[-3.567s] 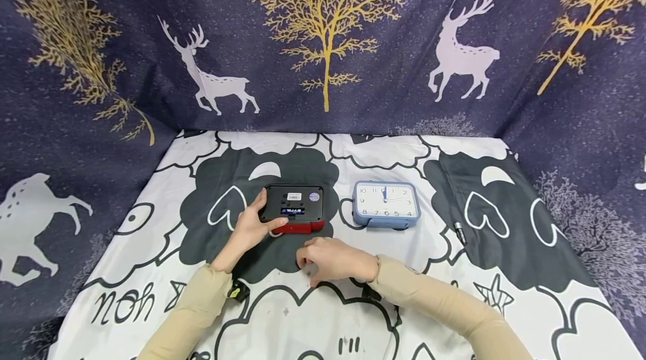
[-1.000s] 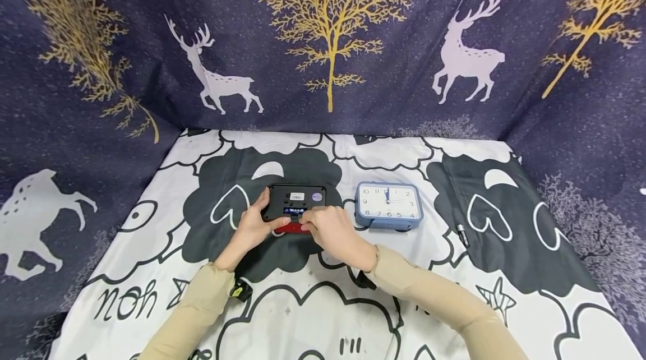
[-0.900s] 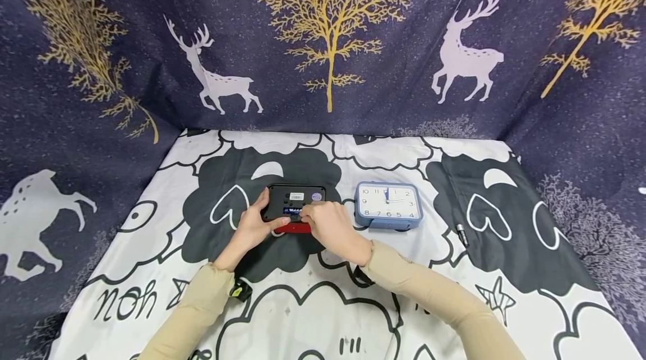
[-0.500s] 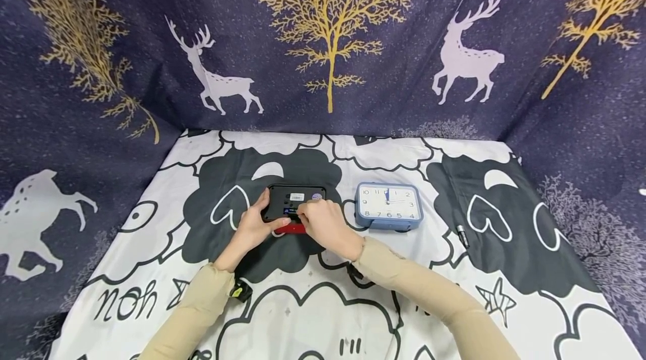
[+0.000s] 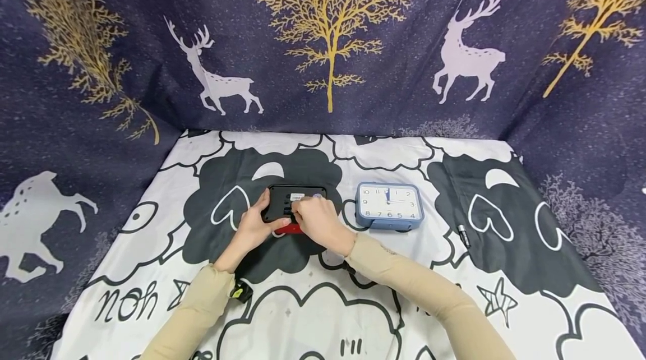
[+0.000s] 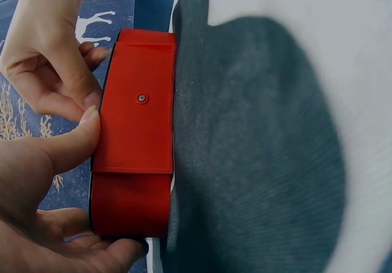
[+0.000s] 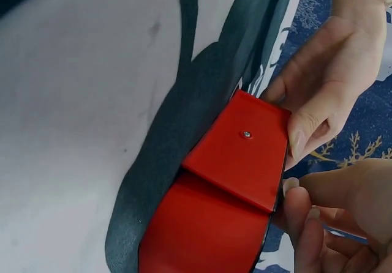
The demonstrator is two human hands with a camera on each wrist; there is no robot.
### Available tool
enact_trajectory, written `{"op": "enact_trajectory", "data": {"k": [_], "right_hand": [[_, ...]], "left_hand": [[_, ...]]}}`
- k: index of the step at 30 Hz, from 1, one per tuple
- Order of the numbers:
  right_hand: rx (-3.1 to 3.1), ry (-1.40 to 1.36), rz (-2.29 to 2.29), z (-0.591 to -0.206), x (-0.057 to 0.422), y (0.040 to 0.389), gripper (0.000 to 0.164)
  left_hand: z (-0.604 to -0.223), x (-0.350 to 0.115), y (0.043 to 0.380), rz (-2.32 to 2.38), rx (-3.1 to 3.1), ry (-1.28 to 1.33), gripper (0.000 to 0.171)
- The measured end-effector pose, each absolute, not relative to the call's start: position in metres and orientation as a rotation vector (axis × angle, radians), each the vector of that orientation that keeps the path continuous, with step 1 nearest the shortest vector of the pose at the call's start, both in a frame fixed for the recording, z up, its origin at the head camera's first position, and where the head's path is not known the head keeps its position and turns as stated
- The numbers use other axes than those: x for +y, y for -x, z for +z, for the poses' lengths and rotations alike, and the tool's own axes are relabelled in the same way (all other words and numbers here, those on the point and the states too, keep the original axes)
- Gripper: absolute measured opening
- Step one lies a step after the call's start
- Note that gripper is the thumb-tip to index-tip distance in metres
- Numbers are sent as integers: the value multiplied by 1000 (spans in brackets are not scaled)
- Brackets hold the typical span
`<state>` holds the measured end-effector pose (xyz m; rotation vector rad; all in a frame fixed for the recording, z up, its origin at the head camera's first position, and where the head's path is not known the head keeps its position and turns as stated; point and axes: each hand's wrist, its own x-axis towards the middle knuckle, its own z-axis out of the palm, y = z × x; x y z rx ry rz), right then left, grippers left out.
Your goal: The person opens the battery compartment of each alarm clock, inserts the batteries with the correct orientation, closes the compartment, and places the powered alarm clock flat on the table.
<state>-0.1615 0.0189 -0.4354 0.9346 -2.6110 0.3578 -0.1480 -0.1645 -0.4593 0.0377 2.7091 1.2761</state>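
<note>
A red clock with a black back (image 5: 276, 203) lies face down on the cloth, its white label (image 5: 298, 197) and battery compartment (image 5: 287, 211) upward. My left hand (image 5: 250, 230) grips its left end, thumb on the lower edge. The left wrist view shows that thumb against the red base (image 6: 136, 126). My right hand (image 5: 322, 224) reaches over the right half of the back, fingertips bent into the compartment and covering the battery. In the right wrist view the right thumb and index finger (image 7: 298, 196) meet behind the red rim; I cannot tell whether they pinch the battery.
A blue clock (image 5: 390, 206) with a white dial stands face up to the right. Farther right lies a small black-and-silver battery (image 5: 463, 235). A patterned cloth (image 5: 313, 304) covers the table, and a dark deer-print curtain (image 5: 303, 107) hangs behind.
My right hand has gone from the cloth below the red clock up to its back, then crept left along the compartment. The blue battery has gone from sight. My left hand keeps its grip.
</note>
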Motion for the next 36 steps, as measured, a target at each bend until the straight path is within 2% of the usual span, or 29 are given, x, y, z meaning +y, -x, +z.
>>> {"op": "enact_trajectory", "data": {"k": [15, 29, 36], "right_hand": [[-2614, -927, 365, -440, 16, 160, 17], [-2612, -912, 453, -443, 16, 160, 14], [-2603, -918, 402, -443, 15, 159, 18]], "left_hand": [[-460, -165, 148, 1286, 2711, -45, 96], [-461, -165, 149, 1280, 2710, -47, 95], [-461, -164, 149, 1273, 2709, -36, 96]]}}
